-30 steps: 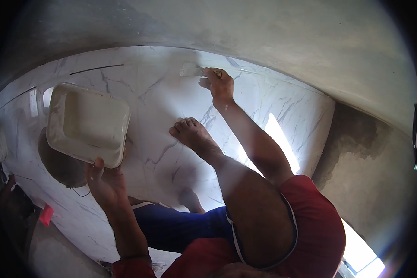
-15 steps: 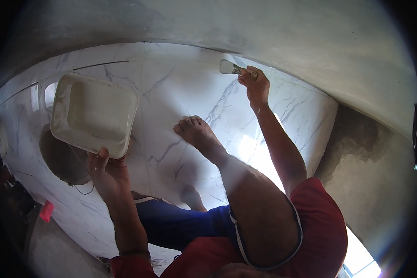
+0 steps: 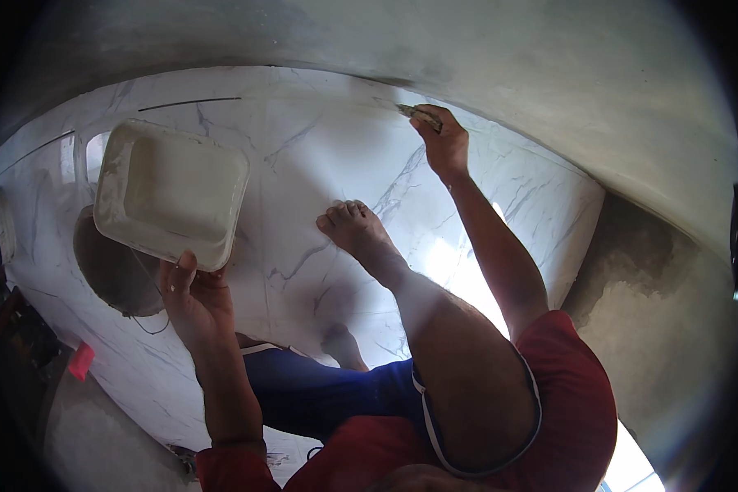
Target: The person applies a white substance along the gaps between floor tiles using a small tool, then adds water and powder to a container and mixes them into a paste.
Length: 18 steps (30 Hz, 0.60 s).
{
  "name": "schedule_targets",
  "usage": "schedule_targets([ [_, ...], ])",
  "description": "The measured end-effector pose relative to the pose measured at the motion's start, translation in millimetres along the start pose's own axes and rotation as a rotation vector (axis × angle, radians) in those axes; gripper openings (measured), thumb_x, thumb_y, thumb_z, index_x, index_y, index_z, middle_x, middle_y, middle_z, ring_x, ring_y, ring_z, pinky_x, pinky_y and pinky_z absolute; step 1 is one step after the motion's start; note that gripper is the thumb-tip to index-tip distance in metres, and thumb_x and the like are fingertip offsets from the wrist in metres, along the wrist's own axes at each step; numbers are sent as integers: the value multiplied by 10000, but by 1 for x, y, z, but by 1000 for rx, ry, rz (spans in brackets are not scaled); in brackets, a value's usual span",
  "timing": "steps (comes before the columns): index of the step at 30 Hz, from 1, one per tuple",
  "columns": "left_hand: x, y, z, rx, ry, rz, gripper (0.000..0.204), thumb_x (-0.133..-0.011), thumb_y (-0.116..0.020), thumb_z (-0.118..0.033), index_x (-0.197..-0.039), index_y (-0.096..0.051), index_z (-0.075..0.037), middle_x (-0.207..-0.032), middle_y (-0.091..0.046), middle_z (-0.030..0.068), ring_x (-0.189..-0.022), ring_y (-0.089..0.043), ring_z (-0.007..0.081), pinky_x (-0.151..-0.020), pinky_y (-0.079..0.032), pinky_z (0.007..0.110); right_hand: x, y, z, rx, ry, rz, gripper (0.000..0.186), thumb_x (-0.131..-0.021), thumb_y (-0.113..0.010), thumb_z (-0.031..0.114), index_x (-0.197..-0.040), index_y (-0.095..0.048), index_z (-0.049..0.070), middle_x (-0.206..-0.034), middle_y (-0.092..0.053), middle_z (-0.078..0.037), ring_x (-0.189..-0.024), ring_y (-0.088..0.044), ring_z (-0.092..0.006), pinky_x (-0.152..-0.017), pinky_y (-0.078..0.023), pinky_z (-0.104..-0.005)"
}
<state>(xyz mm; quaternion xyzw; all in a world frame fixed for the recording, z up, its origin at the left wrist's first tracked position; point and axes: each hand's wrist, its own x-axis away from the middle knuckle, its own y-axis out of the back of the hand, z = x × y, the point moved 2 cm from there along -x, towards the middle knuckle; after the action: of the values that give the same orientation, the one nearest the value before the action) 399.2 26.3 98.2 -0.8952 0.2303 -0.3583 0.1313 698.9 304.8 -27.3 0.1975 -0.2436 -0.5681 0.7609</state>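
My left hand (image 3: 197, 299) grips the near edge of a shallow cream plastic tub (image 3: 113, 193), thumb over the rim. The tub is tilted so its inside shows, with pale smears on its walls. Away to the right, my right hand (image 3: 447, 148) is closed around the handle of a putty knife (image 3: 422, 119). Its blade points left and appears almost edge-on, close to the seam where the white marbled tiles (image 3: 303, 148) meet the grey wall (image 3: 369, 41). Whether the blade touches the surface I cannot tell.
A dark bucket (image 3: 111, 275) with a wire handle stands partly behind the tub. At the left edge are a pale bucket (image 3: 4, 225) and a pink object (image 3: 80, 361). My bare foot (image 3: 353, 230) rests on the tiles between my hands. Rough grey cement (image 3: 656, 312) lies to the right.
My right hand has moved slightly up and left, turning the putty knife from flat to nearly edge-on, closer to the wall seam. The tub in my left hand has shifted slightly in view.
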Motion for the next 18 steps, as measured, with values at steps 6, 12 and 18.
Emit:
schedule_targets([
  [6, -3, 11, -1, 32, 0, 6, 616, -889, -696, -78, -1435, -424, 3, -1335, -563, 119, -1151, -608, 229, -932, -519, 412, 1, -5, 10, -128, -2, -74, 293, -895, -772, 154, -1133, -682, 9, -975, -759, -76, -857, -691, -112, -789, -547, -257],
  [12, -3, 7, 0, 58, 20, 58, 694, -895, -699, -63, -1493, -354, 7, -1423, -519, 151, -1290, -567, 291, -1090, -509, 520, 1, -70, 43, -410, -337, -22, 292, -906, -748, 205, -1021, -668, -51, -860, -713, -96, -699, -707, -149, -664, -594, -274],
  [18, -6, 7, 5, -9, 12, 50, 695, -895, -704, -75, -1489, -353, 13, -1406, -524, 160, -1266, -583, 297, -1071, -533, 499, -15, -64, 27, -309, -377, -82, 276, -891, -744, 203, -979, -675, -49, -770, -701, -102, -637, -702, -171, -598, -578, -289],
])
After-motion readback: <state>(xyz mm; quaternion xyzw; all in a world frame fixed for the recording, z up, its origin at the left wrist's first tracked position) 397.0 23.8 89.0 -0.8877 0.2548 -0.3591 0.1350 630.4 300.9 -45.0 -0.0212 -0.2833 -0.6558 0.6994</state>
